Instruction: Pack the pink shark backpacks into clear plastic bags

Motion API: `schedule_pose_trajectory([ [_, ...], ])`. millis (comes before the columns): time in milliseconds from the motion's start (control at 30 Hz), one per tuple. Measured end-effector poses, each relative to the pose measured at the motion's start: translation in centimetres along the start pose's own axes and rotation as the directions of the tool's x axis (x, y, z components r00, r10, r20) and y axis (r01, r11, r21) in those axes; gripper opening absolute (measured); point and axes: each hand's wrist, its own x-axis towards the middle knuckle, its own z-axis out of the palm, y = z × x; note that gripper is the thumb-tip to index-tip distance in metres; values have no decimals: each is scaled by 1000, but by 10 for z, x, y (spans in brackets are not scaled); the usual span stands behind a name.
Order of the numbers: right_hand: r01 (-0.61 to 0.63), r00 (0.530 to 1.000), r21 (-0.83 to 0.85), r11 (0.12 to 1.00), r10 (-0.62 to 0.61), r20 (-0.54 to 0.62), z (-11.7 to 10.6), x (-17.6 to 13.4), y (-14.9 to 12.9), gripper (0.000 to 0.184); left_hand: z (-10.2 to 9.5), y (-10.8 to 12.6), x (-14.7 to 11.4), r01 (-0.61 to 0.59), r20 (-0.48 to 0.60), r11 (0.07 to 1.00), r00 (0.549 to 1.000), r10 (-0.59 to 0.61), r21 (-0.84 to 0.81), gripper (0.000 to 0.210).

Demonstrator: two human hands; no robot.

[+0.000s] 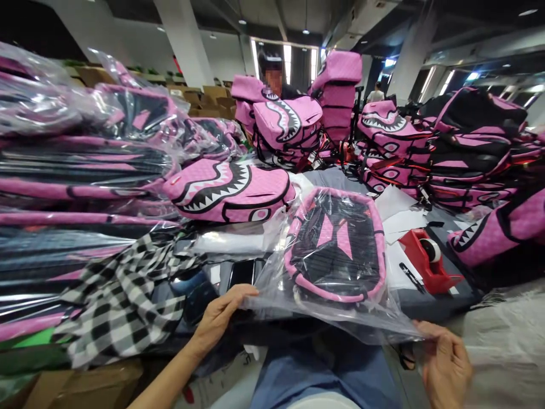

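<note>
beside wrapped backpack (pixel 336 247) — red-labelled bag (pixel 232 191)

Far windows (pixel 288 63) glare, the clear bag (pixel 336 261) glints, and outer edges blur.

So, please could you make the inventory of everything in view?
Backpack: 1, pink and black, centre front
Plastic bag: 1, clear, around backpack
Wrapped bags: several, pink and black, left
Unwrapped bags: many, pink and black, centre to right
Checked cloth: 1, black and white, left front
Tape dispenser: 1, red, right
Papers: several, white, beside dispenser
Boxes: several, brown, background and lower left
Table: 1, grey, underneath
Other people: 2, dark and pale clothing, background
Left hand: 1, bare, plastic bag's left edge
Right hand: 1, bare, its right edge
</note>
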Motion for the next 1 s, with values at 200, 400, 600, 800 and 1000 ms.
schedule_pose_trajectory([
  [200,-79,996,-320,944,87,10,38,22,-6,79,33,-2,37,207,-72,973,974,-215,-99,61],
  [400,-186,972,-264,946,216,92,35,28,-6,79,59,14,42,-258,-210,792,877,432,553,32],
  [600,-222,963,-243,944,252,98,30,25,-11,76,125,59,9,-835,348,264,460,817,483,32],
  [800,-258,956,-200,945,279,85,34,24,-9,75,139,54,17,-788,528,385,610,590,480,22],
  [1000,-285,949,-180,942,303,82,34,23,-6,76,126,64,19,-813,522,433,583,623,391,8],
])
